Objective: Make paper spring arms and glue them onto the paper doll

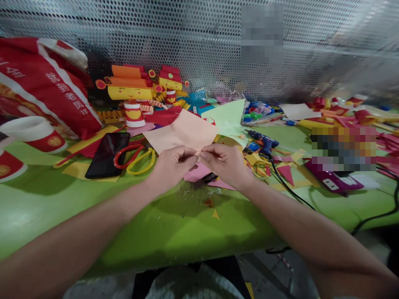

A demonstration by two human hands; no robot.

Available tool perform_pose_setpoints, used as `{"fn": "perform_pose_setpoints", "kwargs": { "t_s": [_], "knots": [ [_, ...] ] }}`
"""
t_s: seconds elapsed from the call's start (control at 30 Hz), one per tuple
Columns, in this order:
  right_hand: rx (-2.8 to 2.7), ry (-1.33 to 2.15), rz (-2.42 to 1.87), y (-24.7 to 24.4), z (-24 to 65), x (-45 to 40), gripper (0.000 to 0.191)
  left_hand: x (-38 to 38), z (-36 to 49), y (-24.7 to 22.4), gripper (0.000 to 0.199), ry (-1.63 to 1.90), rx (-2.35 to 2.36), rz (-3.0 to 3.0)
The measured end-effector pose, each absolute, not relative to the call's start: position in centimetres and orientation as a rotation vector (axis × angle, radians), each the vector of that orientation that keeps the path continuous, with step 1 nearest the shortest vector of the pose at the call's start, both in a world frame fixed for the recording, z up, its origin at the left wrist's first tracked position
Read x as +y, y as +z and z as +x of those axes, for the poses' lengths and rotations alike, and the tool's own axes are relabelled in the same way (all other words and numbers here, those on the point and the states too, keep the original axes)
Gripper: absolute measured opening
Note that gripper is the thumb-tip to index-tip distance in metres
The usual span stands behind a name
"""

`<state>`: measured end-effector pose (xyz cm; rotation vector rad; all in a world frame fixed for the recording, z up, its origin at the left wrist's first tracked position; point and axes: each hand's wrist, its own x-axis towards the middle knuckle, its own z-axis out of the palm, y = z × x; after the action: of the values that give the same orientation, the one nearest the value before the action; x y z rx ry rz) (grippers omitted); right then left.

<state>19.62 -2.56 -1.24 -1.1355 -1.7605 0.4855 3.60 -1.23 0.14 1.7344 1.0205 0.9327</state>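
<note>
left hand (174, 162) and right hand (223, 162), both pinched closed, tip to tip, by the near edge of the peach paper (182, 132)! what's gripped, i can't tell. scissors (137, 172) left, glue gun (265, 143) right.

pale peach paper (183, 131), mint-green sheet (226, 118), red-and-yellow scissors (129, 167), green tabletop (174, 232), black phone (106, 155)

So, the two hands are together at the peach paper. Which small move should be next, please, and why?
I would probably ease the right hand slightly aside, with the left hand steadying the peach paper. Both hands meet closely and seem to pinch its near edge, hiding that spot, so it cannot be checked as it is.
</note>
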Motion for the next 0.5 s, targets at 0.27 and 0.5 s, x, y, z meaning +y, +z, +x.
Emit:
{"fn": "perform_pose_setpoints", "kwargs": {
  "t_s": [0.27,0.5],
  "knots": [
    [-1.7,0.426,-1.117,-1.92,19.25,-2.57,0.02,-1.59,3.68,0.81,0.023,0.859,1.049,1.611],
    [-1.69,0.424,-1.09,-1.84,18.99,-2.79,0.016,-1.61,3.73,0.95,0.019,0.869,1.074,1.664]
  ]
}}
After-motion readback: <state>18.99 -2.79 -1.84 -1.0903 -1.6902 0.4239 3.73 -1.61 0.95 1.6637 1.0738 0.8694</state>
